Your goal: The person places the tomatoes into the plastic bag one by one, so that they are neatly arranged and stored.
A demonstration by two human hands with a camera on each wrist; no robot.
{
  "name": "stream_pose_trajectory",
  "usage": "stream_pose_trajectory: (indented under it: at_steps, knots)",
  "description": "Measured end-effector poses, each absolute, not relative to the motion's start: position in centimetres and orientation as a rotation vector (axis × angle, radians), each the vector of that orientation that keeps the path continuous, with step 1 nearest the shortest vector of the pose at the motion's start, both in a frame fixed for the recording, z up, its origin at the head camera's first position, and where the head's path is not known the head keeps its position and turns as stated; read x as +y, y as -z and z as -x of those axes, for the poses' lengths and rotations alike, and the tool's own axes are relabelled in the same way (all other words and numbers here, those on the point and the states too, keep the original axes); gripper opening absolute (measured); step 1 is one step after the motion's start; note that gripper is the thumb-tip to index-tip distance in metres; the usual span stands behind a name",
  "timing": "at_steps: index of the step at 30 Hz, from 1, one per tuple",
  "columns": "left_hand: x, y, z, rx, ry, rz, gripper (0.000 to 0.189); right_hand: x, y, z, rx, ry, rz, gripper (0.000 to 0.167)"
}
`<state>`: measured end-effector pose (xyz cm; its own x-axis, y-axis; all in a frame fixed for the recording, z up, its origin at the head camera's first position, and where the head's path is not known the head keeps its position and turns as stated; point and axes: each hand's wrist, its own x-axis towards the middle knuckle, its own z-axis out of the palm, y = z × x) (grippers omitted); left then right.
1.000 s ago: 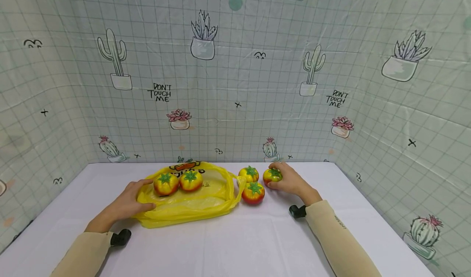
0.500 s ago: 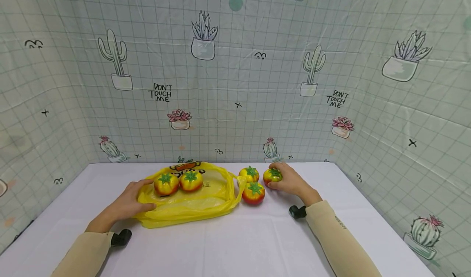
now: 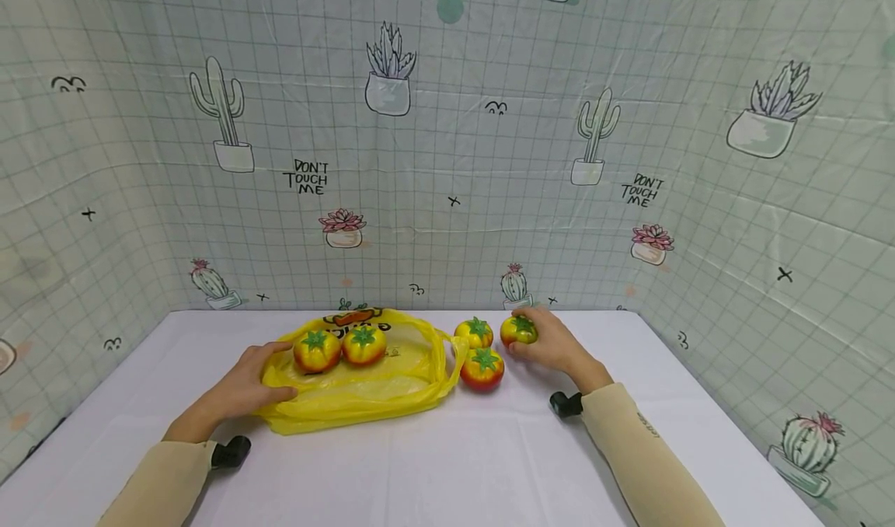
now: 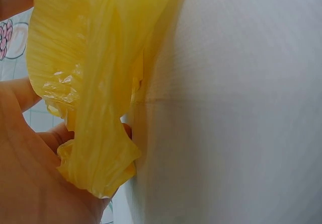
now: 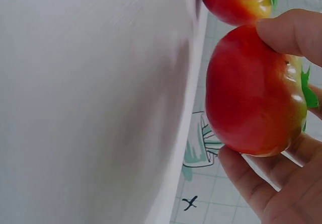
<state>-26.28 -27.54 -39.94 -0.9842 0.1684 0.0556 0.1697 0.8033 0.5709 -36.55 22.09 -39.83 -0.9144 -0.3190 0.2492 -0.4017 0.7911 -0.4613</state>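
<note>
A yellow plastic bag [image 3: 363,391] lies spread on the table with its handles toward the right. My left hand [image 3: 248,381] holds the bag's left end; in the left wrist view the crumpled yellow plastic [image 4: 100,108] runs past the thumb and fingers. Two red-and-yellow tomatoes with green tops sit on the bag, a left one [image 3: 317,351] and a right one [image 3: 363,345]. Right of the bag, my right hand [image 3: 548,342] grips another tomato [image 5: 254,95] between thumb and fingers, just above the table. Beside it sit a rear tomato [image 3: 474,333] and a front tomato [image 3: 482,369].
A white cloth covers the table [image 3: 433,465]. A fabric backdrop [image 3: 447,154] with a grid and cactus prints stands behind and at both sides. A black wrist mount [image 3: 231,452] sits under the left forearm, and another mount [image 3: 565,404] under the right.
The tomato in my right hand has risen slightly. My left hand, the bag and the other tomatoes keep their places.
</note>
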Motion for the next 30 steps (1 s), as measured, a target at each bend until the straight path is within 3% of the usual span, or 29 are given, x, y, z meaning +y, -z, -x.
stream_pose_trajectory:
  at_steps: [30]
  knots:
    - [-27.6,40.0,26.4,-2.980,0.946,0.281,0.083,19.2,37.4,34.6,-2.594,-0.773,-0.762,0.053]
